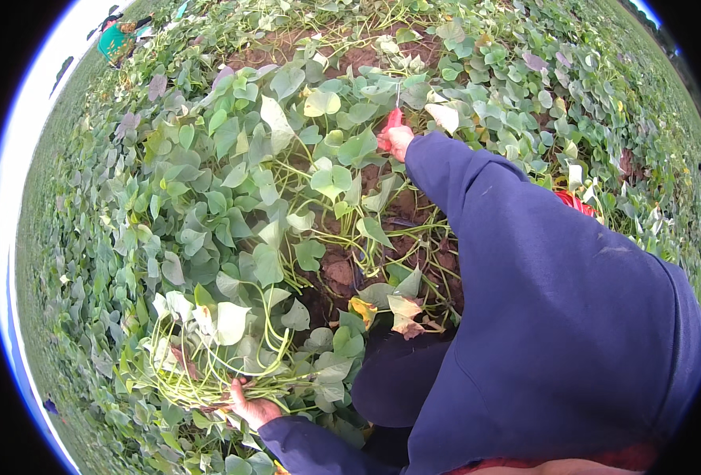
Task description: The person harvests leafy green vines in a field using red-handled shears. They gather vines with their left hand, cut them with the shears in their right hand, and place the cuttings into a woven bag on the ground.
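My left hand [249, 405], low in the view, grips a thick bundle of cut sweet potato leaf stems [193, 380]. Pale leaves hang from the bundle, and its stems curve up and to the left. Farther up, my right hand [395, 141] is closed around the red handle of a small tool with a thin metal blade [398, 95], probably a knife. The blade points away from me among the leaves. Growing sweet potato vines [332, 181] spread between my two hands, with bare stems lying over brown soil [338, 273].
Dense vines cover the field on all sides. A person in a green top [116, 44] is bent over at the upper left. Some red material [575, 203] lies among leaves beyond my right sleeve. More reddish soil [356, 59] shows between plants at the top.
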Motion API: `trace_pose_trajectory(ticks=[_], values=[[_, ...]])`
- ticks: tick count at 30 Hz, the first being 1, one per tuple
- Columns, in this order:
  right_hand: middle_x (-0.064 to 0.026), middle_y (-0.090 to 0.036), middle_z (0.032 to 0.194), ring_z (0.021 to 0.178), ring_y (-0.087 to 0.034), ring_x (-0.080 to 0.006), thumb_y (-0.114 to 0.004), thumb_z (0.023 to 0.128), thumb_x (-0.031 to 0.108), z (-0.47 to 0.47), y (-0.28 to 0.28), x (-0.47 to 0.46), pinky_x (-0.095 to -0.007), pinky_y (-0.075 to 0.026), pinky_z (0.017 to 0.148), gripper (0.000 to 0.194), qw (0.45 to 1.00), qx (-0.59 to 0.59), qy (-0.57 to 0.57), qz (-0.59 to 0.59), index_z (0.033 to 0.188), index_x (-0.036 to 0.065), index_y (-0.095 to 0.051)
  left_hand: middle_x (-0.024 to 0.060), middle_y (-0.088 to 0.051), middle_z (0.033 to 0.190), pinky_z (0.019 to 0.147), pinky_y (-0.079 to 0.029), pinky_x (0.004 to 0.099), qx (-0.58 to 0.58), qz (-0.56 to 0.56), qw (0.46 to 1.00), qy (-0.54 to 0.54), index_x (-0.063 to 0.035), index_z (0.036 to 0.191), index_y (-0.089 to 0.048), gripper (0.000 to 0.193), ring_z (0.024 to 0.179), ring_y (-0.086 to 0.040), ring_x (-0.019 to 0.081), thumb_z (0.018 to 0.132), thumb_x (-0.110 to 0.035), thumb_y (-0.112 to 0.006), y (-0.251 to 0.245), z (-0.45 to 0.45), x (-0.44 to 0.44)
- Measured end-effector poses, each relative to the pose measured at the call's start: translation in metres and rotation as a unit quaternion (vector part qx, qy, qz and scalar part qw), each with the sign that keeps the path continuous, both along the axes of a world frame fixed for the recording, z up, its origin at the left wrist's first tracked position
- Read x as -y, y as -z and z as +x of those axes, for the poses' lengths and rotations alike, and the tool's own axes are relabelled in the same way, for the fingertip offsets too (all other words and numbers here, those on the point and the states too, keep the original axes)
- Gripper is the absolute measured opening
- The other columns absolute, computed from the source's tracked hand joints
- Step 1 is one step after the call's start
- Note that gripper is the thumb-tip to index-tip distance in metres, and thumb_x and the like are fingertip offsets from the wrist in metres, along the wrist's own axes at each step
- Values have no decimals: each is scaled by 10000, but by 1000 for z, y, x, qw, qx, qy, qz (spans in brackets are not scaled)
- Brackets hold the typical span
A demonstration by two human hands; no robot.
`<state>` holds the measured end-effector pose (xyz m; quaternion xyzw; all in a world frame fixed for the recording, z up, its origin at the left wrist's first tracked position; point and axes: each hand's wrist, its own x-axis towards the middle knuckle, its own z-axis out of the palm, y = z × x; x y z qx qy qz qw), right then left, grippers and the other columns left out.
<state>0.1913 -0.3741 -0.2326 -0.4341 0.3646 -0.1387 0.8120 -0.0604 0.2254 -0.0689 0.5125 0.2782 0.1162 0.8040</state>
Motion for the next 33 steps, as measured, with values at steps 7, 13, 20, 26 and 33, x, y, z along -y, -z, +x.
trace_pose_trajectory(ticks=[7, 13, 20, 26, 33], values=[[-119, -654, 816, 642, -622, -223, -591, 780, 96, 39, 63, -5, -375, -449, 508, 181, 986, -111, -84, -92, 932, -1, -596, 37, -560, 926, 826, -447, 300, 21, 44, 999, -7, -48, 1160, -517, 388, 814, -515, 131, 802, -77, -662, -3, -20, 6], [-170, -645, 1064, 897, -627, -277, -544, 786, 28, 19, 13, -1, -415, -500, 742, 313, 975, 73, -120, 174, 1086, 29, -456, 31, -544, 841, 824, -439, 310, 24, 65, 998, -7, -71, 1009, -541, 219, 804, -514, 134, 819, -96, -646, -15, -24, 15], [-177, -619, 1130, 859, -673, -243, -565, 726, -63, -67, -6, -30, -335, -516, 672, 346, 939, 203, -279, 12, 1043, 62, -502, 23, -564, 819, 820, -438, 313, 9, 69, 998, 0, -73, 936, -565, 157, 801, -528, 133, 822, -121, -662, -17, -24, 28], [-88, -583, 943, 822, -694, -243, -515, 864, 4, -83, 7, -20, -286, -535, 548, 154, 997, 35, 52, 42, 1007, 49, -481, 13, -549, 833, 839, -426, 324, 3, 61, 998, 18, -85, 987, -552, 216, 825, -518, 128, 815, -142, -670, -18, -28, 35], [-129, -601, 966, 807, -697, -238, -454, 866, 13, -49, 14, 18, -285, -528, 504, 242, 983, -125, 132, 3, 1105, -20, -457, 14, -543, 843, 833, -427, 324, -11, 49, 999, 6, -82, 1032, -545, 253, 819, -512, 126, 814, -131, -662, -11, -38, 28]])
